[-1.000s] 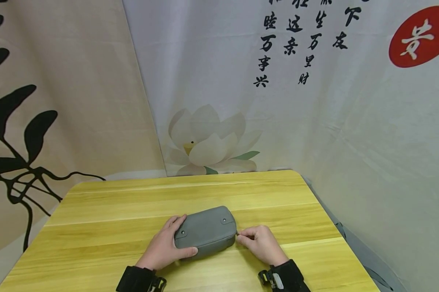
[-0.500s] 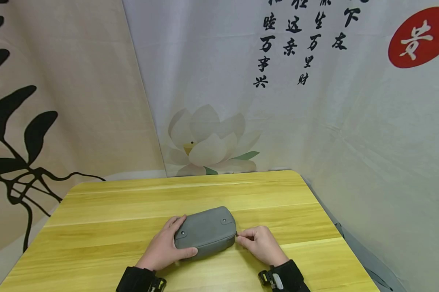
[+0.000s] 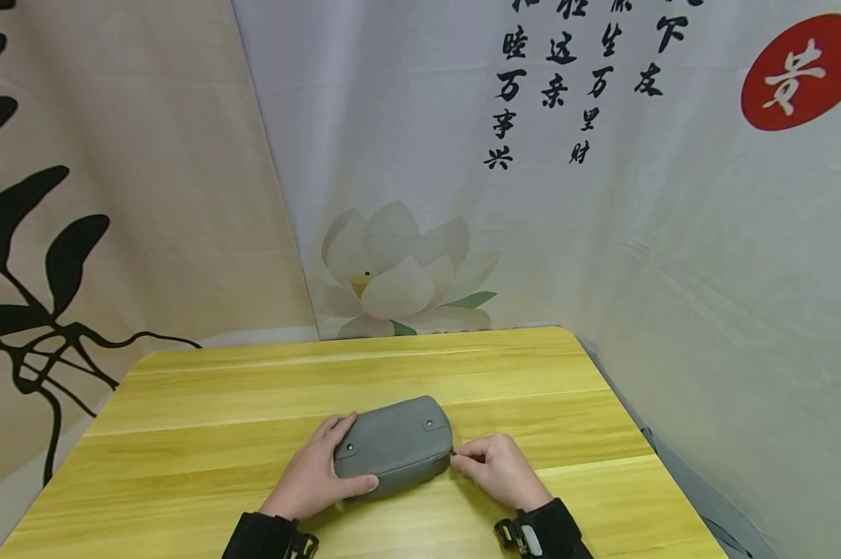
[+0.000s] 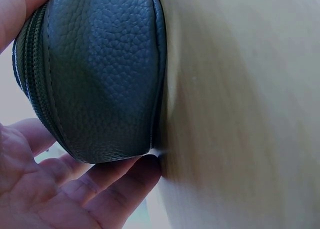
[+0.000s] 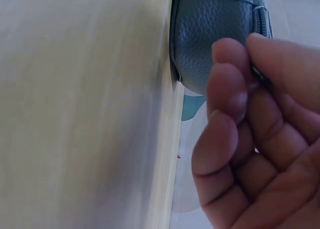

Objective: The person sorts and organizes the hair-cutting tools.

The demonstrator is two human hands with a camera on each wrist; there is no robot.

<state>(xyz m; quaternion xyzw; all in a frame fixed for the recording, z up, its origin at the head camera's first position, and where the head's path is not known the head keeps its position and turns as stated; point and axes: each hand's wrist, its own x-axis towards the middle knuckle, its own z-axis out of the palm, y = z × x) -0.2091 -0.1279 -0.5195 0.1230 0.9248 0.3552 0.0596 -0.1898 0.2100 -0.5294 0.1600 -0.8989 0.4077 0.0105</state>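
A grey leather-like zippered pouch (image 3: 394,441) lies on the wooden table (image 3: 252,388), with two metal snaps on its top. My left hand (image 3: 317,475) grips its left end, thumb along the near side and fingers at the far side. In the left wrist view the closed zipper (image 4: 35,64) runs round the pouch beside that hand. At the opposite end my right hand (image 3: 495,466) pinches a small dark zipper pull (image 5: 261,75) between thumb and forefinger. Most of the pull is hidden by the fingertips, and the remaining fingers are curled.
Behind the table hangs a pale curtain (image 3: 406,140) printed with a lotus, dark characters and a red oval. Another curtain with black leaves (image 3: 78,256) hangs at the left. Dark cables (image 3: 724,532) lie beyond the table's right edge.
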